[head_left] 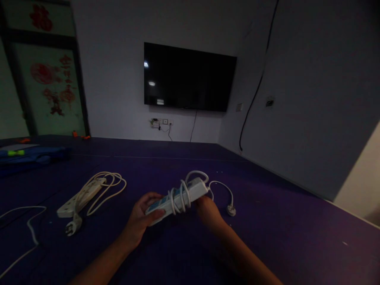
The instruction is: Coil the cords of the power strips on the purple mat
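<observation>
A white power strip (194, 190) with a blue-marked face is held tilted above the purple floor, its right end higher. Several turns of its white cable (179, 198) wrap round its middle. My left hand (144, 213) grips the strip's left end, thumb on the near side and fingers behind. Under the right end is my right hand (206, 209), its fingers curled in and partly hidden where the cable runs down to it. Another loop of cable arches over the strip's right end. The plug (231, 210) hangs or lies to the right of my right hand; I cannot tell which.
A second power strip (84, 195) with loosely looped cable and plug (73, 226) lies at left. A white cord (31, 227) trails at the far left, near blue cloth (44, 154). A television (190, 77) hangs on the wall, and a dark cable (252, 105) runs down at right.
</observation>
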